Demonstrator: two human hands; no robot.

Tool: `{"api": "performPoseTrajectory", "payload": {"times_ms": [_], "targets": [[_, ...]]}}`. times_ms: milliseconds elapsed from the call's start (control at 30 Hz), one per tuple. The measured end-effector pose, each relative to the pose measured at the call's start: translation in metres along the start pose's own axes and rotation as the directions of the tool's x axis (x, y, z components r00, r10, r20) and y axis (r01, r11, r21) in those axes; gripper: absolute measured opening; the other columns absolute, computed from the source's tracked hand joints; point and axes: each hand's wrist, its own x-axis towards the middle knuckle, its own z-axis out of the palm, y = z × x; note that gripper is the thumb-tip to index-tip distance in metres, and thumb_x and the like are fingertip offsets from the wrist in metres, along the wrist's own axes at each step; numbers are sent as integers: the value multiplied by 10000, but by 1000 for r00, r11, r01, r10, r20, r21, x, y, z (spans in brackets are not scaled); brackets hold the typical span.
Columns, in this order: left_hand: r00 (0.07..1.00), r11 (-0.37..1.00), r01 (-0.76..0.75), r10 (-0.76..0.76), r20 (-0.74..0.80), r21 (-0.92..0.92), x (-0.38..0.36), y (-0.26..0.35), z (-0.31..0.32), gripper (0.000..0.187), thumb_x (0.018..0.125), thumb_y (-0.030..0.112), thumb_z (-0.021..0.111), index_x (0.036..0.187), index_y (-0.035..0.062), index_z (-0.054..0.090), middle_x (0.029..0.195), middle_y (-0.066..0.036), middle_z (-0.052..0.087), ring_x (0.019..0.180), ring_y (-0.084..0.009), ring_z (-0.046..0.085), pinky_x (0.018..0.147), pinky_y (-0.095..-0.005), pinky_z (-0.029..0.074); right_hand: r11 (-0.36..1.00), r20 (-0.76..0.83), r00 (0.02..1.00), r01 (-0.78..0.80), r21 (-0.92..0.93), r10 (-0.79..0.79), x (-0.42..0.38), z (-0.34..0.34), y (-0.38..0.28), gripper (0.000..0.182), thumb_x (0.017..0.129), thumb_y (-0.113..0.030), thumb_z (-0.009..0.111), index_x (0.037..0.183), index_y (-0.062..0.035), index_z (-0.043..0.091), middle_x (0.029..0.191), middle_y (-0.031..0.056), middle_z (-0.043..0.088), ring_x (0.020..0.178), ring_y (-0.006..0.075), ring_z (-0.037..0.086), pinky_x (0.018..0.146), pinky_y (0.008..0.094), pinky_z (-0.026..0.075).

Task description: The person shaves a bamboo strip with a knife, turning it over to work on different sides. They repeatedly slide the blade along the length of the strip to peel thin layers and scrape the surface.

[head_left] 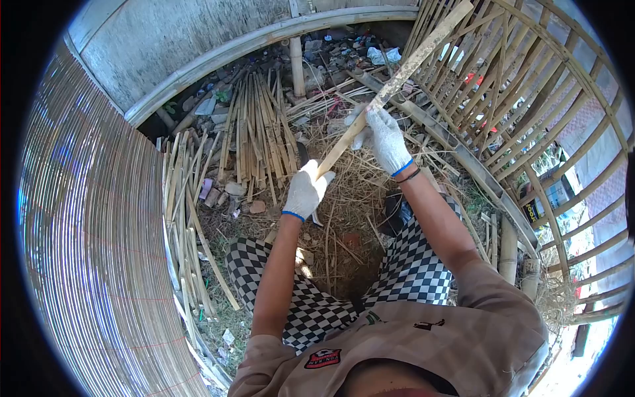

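A long flat bamboo strip (418, 63) runs slantwise from between my hands up to the top right. My left hand (307, 190), in a white glove with a blue cuff, is closed round its lower end. Farther up the strip, my right hand (386, 140), gloved the same way, grips it near the middle. Beside my left hand a dark curved blade (303, 155) shows partly; the glove hides the rest of it. Straw and thin shavings (350, 198) cover the ground below the strip.
Split bamboo sticks (259, 126) lie in a pile ahead, with more sticks (188, 218) at the left. A slatted bamboo frame (562, 66) stands at the right, a bamboo blind (99, 231) at the left. A half-round bamboo pole (456, 149) lies at the right.
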Motion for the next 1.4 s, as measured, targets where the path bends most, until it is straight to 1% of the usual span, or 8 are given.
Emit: {"api": "performPoseTrajectory", "payload": {"times_ms": [133,233,467,633,733,967,1133,1400], "targets": [[999,997,-42,42,7,-66,1,-4,10,280,963,237,729,1030,-21,642,722,-139,604,647,-195,539,615,-382,452,1000,51,999,2,7,-2,-9,16,-15,288,1101,-323,519,1154,-61,625,941,93,742,651,150,688,562,281,581],[997,998,60,-60,40,-17,1,0,6,318,957,292,731,1043,-1,643,829,-228,674,746,-369,663,660,-441,485,990,49,999,26,-137,-19,-10,19,-17,308,1092,-324,544,1161,-36,629,931,75,722,658,126,679,564,279,573],[945,995,-96,84,-318,-22,-1,7,-7,304,952,257,718,874,-15,608,669,-149,575,589,-212,537,587,-380,444,778,182,981,61,-625,70,-21,22,-36,263,1050,-269,624,1186,-45,651,899,89,688,676,150,689,615,322,557],[930,963,11,-109,-351,-270,0,4,-21,407,915,334,779,798,-11,595,654,-33,512,620,-119,442,577,-336,406,344,310,887,188,-920,343,-20,7,-13,390,983,-397,581,1139,-52,673,1042,222,724,1003,441,682,906,502,532],[905,963,35,-144,-401,-267,3,-3,-28,402,926,339,770,799,-2,600,658,-39,501,615,-118,434,571,-332,396,61,267,770,286,-956,579,-23,6,7,426,986,-409,564,1140,-30,685,1062,237,723,1030,442,682,918,503,533],[757,863,-181,-184,-627,-471,-2,35,-77,231,1014,280,663,900,80,636,651,29,518,495,-46,450,457,-241,357,62,297,664,354,-933,686,-35,23,60,422,956,-389,580,1140,-39,728,1112,245,730,1063,419,693,928,500,547],[584,924,-281,-51,-810,-261,8,65,-123,381,1098,355,506,834,81,524,685,7,463,536,-92,431,496,-281,387,105,323,549,391,-915,771,-45,30,105,379,914,-335,601,1105,-57,774,1116,210,747,1056,387,712,905,485,569],[690,836,-442,86,-719,-324,55,68,-157,340,1103,307,513,900,38,560,735,-40,529,662,-141,539,690,-340,542,85,279,467,395,-915,839,-52,40,119,373,932,-277,574,1110,-22,779,1137,198,746,1029,348,720,870,479,580]]}}
